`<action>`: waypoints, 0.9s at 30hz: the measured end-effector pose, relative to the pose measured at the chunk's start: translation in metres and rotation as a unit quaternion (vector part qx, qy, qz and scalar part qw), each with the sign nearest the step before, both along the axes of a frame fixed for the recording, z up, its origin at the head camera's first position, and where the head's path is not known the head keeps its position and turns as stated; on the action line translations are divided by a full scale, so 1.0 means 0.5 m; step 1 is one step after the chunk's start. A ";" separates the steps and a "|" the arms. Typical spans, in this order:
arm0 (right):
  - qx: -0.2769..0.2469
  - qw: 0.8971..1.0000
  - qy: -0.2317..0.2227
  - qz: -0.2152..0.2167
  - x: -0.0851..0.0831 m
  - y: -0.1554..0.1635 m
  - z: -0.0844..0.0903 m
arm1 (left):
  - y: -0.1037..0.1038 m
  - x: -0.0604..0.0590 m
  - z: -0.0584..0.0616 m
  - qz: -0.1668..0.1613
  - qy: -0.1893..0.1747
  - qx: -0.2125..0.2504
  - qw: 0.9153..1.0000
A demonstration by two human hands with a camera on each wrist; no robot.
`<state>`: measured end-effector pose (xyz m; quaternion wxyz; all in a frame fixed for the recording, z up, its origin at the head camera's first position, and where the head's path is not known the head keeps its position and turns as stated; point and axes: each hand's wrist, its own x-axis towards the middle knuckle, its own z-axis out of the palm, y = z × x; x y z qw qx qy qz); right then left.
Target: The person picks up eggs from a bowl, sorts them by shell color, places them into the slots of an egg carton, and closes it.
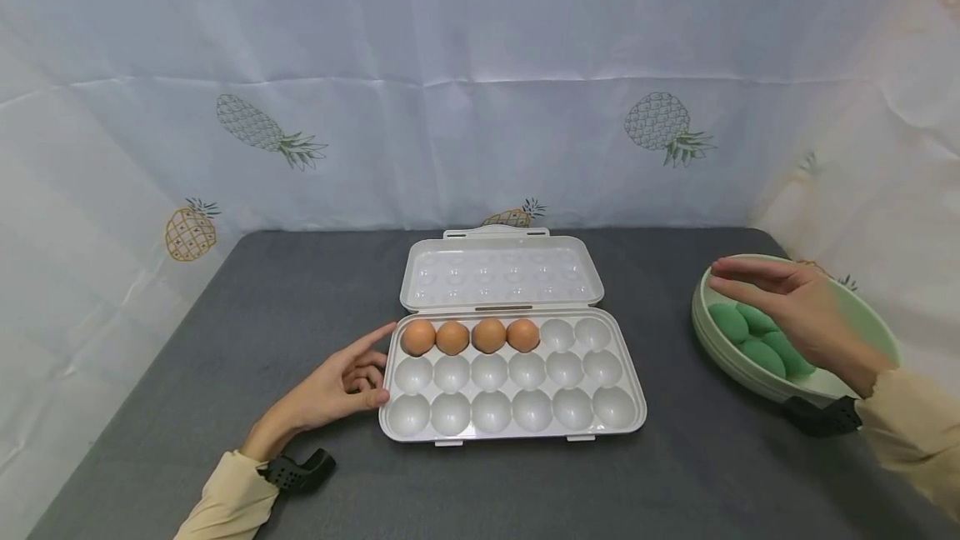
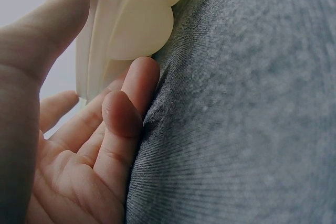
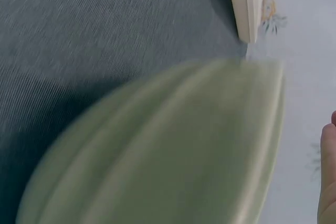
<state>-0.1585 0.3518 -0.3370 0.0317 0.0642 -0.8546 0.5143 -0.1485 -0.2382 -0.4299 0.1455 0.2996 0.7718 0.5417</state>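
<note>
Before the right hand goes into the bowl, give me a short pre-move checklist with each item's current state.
1. White plastic egg tray lid open: ok, it lies folded back.
2. Free cups: ok, four brown eggs fill part of the back row, the other cups are bare.
3. Left hand steadying the tray: ok, fingers touch its left edge.
4. Right hand free: ok, fingers straight, holding nothing, above the pale green bowl.
5. Green egg-shaped pieces within reach in the bowl: ok, directly below the hand.
6. Bowl stable on the grey table: cannot tell, right wrist view is blurred.
</note>
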 end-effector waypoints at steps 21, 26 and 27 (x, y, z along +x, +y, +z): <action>0.037 0.997 -0.050 -0.052 0.022 0.120 -0.061 | 0.000 0.001 -0.002 0.003 -0.011 -0.001 1.000; 0.050 0.997 -0.054 -0.029 0.013 0.121 -0.076 | 0.001 0.001 0.000 0.006 -0.009 -0.004 1.000; 0.051 0.997 -0.053 -0.021 0.011 0.121 -0.078 | 0.001 0.001 0.000 0.006 -0.009 -0.004 1.000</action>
